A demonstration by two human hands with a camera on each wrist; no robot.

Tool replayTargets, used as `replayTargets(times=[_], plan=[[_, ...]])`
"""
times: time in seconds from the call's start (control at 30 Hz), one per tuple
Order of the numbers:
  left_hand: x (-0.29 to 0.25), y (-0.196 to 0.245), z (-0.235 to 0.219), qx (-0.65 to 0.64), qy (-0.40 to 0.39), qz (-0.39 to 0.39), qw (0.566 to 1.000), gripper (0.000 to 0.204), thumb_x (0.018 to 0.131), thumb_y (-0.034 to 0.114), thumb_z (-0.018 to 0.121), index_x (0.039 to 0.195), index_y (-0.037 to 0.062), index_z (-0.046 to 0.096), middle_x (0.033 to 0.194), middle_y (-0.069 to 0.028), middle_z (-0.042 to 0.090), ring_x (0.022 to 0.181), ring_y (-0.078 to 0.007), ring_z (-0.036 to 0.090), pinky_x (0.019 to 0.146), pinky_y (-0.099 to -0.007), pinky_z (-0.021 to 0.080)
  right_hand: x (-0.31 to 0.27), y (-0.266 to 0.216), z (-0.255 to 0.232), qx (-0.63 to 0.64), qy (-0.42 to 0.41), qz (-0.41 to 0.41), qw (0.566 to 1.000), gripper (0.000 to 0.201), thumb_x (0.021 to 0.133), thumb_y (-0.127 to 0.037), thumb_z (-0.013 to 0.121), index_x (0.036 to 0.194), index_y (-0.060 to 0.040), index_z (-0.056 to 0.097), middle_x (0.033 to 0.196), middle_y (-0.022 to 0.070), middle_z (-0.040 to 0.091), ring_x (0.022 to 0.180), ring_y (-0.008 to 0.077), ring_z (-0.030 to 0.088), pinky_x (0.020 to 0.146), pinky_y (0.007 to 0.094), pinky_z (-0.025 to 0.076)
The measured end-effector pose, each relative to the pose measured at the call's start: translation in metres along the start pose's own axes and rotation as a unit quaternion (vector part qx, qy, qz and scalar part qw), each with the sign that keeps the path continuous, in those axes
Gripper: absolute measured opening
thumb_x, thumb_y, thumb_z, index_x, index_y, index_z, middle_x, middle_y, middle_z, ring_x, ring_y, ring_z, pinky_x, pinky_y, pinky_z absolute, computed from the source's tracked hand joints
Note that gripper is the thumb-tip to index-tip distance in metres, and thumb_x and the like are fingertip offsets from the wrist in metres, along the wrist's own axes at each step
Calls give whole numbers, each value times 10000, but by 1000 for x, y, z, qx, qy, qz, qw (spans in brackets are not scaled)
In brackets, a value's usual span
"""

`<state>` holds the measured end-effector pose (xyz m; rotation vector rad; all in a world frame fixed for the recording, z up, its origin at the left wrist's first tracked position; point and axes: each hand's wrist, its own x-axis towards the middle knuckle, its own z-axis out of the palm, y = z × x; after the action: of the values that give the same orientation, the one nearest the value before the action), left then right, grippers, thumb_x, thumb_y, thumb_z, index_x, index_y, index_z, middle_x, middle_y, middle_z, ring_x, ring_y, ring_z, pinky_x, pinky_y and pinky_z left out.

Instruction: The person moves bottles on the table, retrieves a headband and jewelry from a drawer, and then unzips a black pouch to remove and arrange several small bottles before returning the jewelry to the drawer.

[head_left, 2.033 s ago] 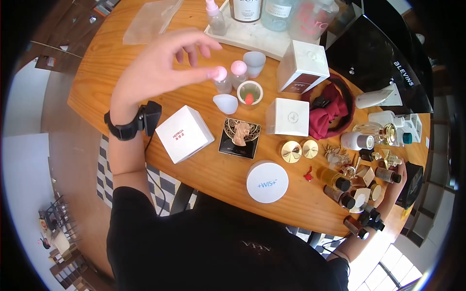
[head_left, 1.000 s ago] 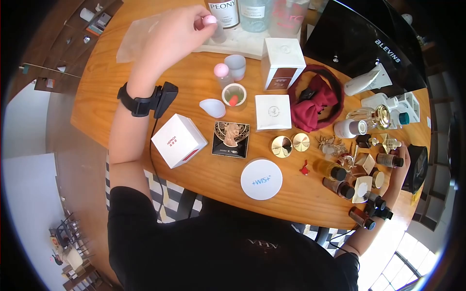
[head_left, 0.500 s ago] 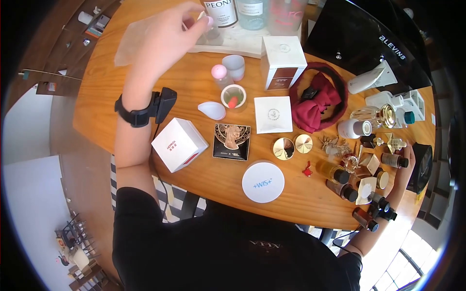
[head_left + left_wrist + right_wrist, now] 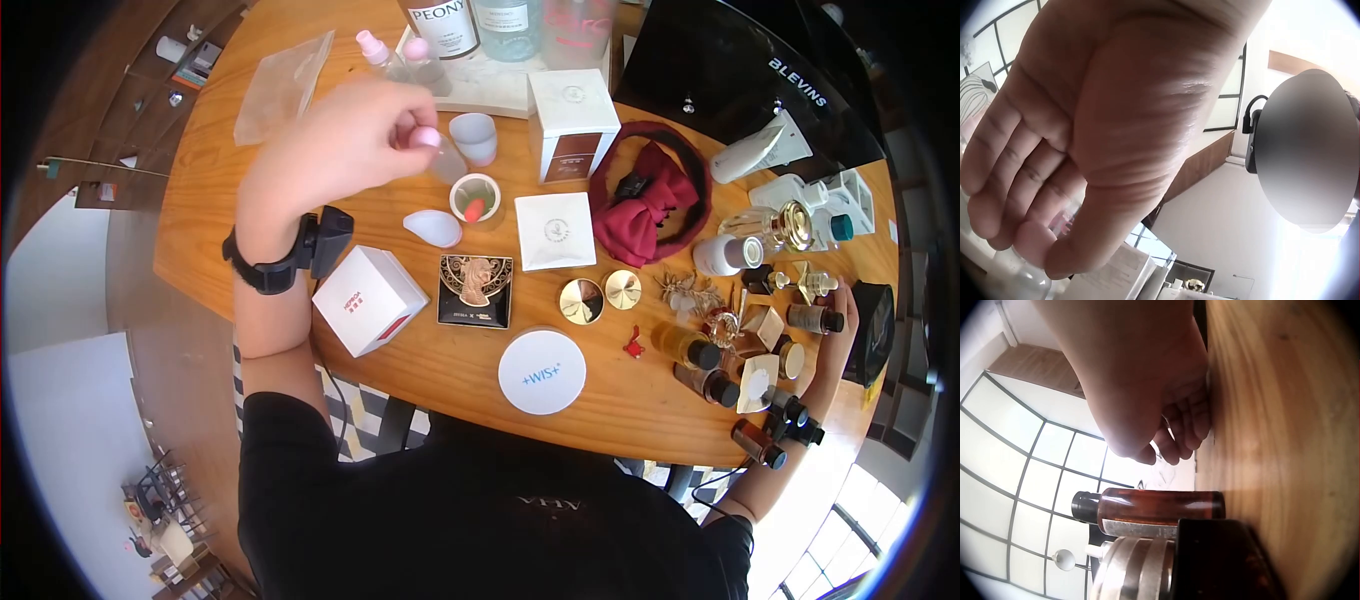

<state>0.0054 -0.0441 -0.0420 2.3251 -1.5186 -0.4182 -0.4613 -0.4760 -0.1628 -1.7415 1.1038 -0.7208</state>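
Note:
My left hand [image 4: 345,130] pinches the pink cap [image 4: 1035,244] of a small clear bottle [image 4: 449,166] between thumb and index finger. Right beside this bottle are a pale grey cup [image 4: 474,133] and a white-rimmed jar [image 4: 474,190] with a red tip inside. Beyond the hand, a pink-capped bottle [image 4: 430,75] and a pink spray bottle [image 4: 375,48] stand at the white tray's [image 4: 490,98] left end. My right hand [image 4: 1172,419] rests at the table's right side with fingers loosely curled, holding nothing visible, near a brown bottle [image 4: 1160,504].
Around the middle lie a white teardrop-shaped piece [image 4: 433,229], a black-and-gold compact [image 4: 475,291], white boxes [image 4: 556,232] and a round white tub [image 4: 542,371]. A burgundy bow headband [image 4: 650,200] lies further right, before several perfume bottles [image 4: 690,347].
My left hand carried one pink-capped bottle from beside the cup to the tray's left end and let go. It came back toward me and took the other bottle's cap. The right hand stayed put.

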Motion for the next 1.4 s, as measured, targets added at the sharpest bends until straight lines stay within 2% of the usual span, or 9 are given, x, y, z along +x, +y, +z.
replayTargets(times=[0.1, 0.23, 0.37, 0.47, 0.67, 0.97, 1.27, 1.37, 1.4], plan=[[-7, 7, -19, 24, 46, -65, 997, 141, 906, 122, 715, 997, 26, 666, 729, -24, 603, 640, -81, 532, 598, -250, 451, 2, 4, 0, 9, 2, -1, 1000, 344, 1053, -352, 598, 940, -37, 681, 770, -17, 577, 709, 58, 526, 658, 223, 400], [11, 18, -33, 70, 121, 8, 990, 175, 925, 147, 706, 1027, 9, 666, 747, -26, 628, 644, -72, 529, 592, -251, 442, 2, 1, 2, 13, 8, -10, 1000, 330, 1051, -337, 608, 937, -37, 686, 771, -22, 577, 703, 53, 523, 645, 221, 398], [46, 30, -38, 174, 95, 66, 978, 187, 919, 163, 681, 1037, 18, 675, 821, -143, 692, 726, -264, 660, 664, -372, 522, 2, 3, 2, 15, 2, -17, 1000, 316, 1051, -321, 610, 928, -41, 689, 778, -29, 580, 712, 46, 512, 649, 212, 393], [66, 49, -41, 288, 29, 39, 957, 230, 878, 142, 717, 1038, -22, 710, 917, -205, 715, 884, -300, 708, 820, -376, 551, 4, 6, 0, 31, -25, -35, 999, 307, 1051, -310, 612, 928, -40, 691, 782, -34, 569, 720, 44, 506, 646, 216, 380], [95, 9, -12, 333, 62, 69, 939, 159, 880, 104, 679, 1031, 59, 704, 906, -209, 710, 881, -395, 689, 776, -482, 553, 2, 6, 5, 42, -2, -39, 998, 307, 1053, -314, 611, 894, -57, 669, 774, -50, 525, 709, 38, 464, 639, 222, 353], [90, 17, -22, 354, 1, 11, 935, 195, 869, 122, 706, 1054, 61, 712, 914, -190, 725, 887, -376, 701, 773, -460, 552, 3, 4, 6, 55, -20, -30, 998, 326, 1054, -336, 614, 850, -83, 638, 756, -62, 497, 696, 27, 447, 622, 214, 335], [76, 7, -25, 253, 114, 89, 957, 290, 886, 207, 699, 1142, 75, 725, 1028, -206, 699, 950, -355, 695, 822, -408, 558, 12, 19, -11, 37, -62, -11, 997, 306, 1064, -305, 601, 1039, -17, 698, 880, -18, 628, 795, 58, 569, 715, 226, 444], [54, 44, -24, 154, 12, 14, 988, 299, 893, 252, 699, 1136, 81, 729, 1013, -188, 696, 974, -339, 684, 897, -485, 536, 5, 8, 1, 28, -25, -31, 999, 356, 1053, -369, 607, 865, -69, 648, 762, -55, 503, 702, 34, 448, 621, 221, 339], [47, 55, -19, 198, -6, 11, 980, 285, 893, 243, 701, 1113, 63, 725, 992, -174, 693, 961, -325, 677, 874, -467, 528, 7, 12, -2, 25, -34, -26, 999, 327, 1057, -347, 603, 928, -53, 666, 804, -43, 546, 737, 41, 490, 657, 223, 377]])
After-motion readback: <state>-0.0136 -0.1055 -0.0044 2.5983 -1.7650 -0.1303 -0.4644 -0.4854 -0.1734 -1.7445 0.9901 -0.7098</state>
